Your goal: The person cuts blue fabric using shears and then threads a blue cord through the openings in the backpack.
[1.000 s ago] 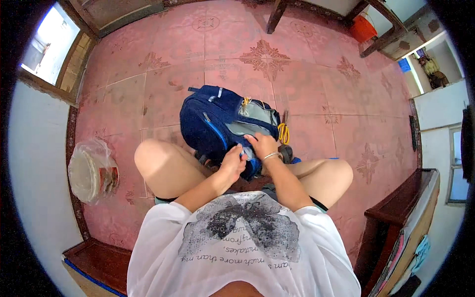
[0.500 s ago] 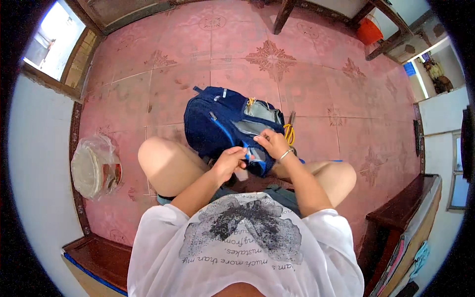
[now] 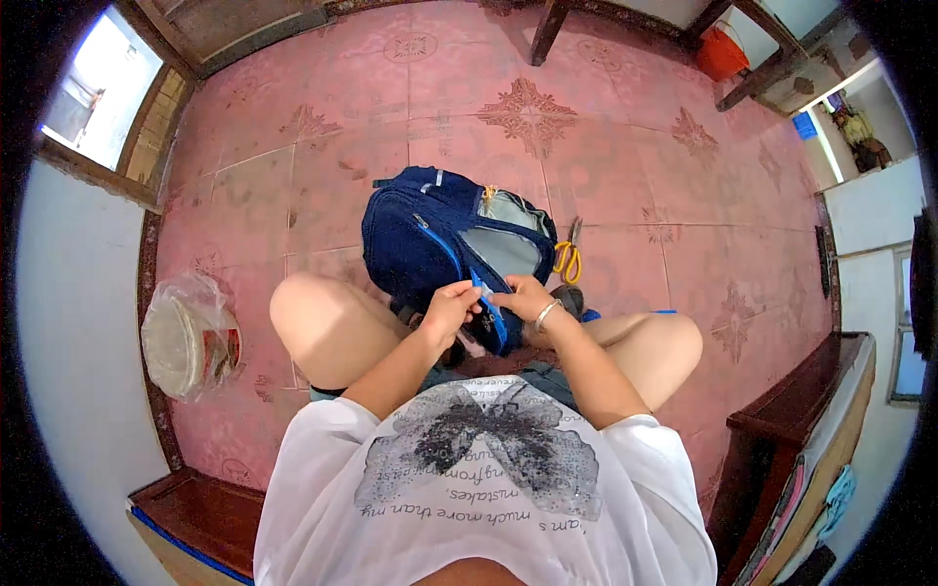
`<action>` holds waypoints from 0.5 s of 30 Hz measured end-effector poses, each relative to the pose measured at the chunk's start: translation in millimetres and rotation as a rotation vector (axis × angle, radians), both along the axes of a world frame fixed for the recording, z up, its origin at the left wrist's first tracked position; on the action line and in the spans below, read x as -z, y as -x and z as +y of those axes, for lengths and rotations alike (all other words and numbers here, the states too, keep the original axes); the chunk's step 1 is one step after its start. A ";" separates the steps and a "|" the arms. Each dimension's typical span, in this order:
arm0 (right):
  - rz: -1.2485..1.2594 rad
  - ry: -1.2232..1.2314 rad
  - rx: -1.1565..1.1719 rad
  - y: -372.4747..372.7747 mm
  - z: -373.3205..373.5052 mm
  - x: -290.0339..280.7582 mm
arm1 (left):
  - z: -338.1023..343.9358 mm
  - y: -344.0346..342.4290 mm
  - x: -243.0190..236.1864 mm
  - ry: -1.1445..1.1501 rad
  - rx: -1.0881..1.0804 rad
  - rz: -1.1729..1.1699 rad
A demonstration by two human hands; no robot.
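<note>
On pink tiles [image 3: 625, 176], one backpack [image 3: 405, 239], one pair of scissors [image 3: 571, 246], left hand [image 3: 452, 311], right hand [image 3: 529, 298] — both pinching blue trim [image 3: 499, 326]

We see a loose white T-shirt [image 3: 469, 547] with short, wide sleeves [image 3: 318, 444]. Across its front we find a grey and black butterfly print [image 3: 484, 439], speckled with small dots, among rows of thin dark lettering [image 3: 449, 513]. On the right wrist [image 3: 559, 327] we notice a slim, silvery bangle [image 3: 546, 313]; past the shirt's edge we make out grey-green shorts [image 3: 549, 385].
</note>
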State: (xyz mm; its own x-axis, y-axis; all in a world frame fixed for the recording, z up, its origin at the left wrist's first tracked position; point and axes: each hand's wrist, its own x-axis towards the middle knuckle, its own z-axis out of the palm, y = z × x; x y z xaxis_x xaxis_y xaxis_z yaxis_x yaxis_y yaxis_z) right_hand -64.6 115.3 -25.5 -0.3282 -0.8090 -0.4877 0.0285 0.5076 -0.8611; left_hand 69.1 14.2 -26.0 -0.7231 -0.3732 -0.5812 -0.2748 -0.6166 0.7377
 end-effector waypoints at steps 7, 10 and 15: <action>0.309 -0.048 0.012 -2.7 -0.1 9.5 | 2.4 1.2 -8.2 0.103 0.056 -0.111; 0.451 -0.035 0.016 -8.4 -1.7 4.0 | 0.1 0.2 1.3 0.047 0.088 -0.107; 0.795 -0.162 -0.004 -3.0 -2.1 -14.0 | -0.8 1.1 0.1 0.135 0.098 -0.129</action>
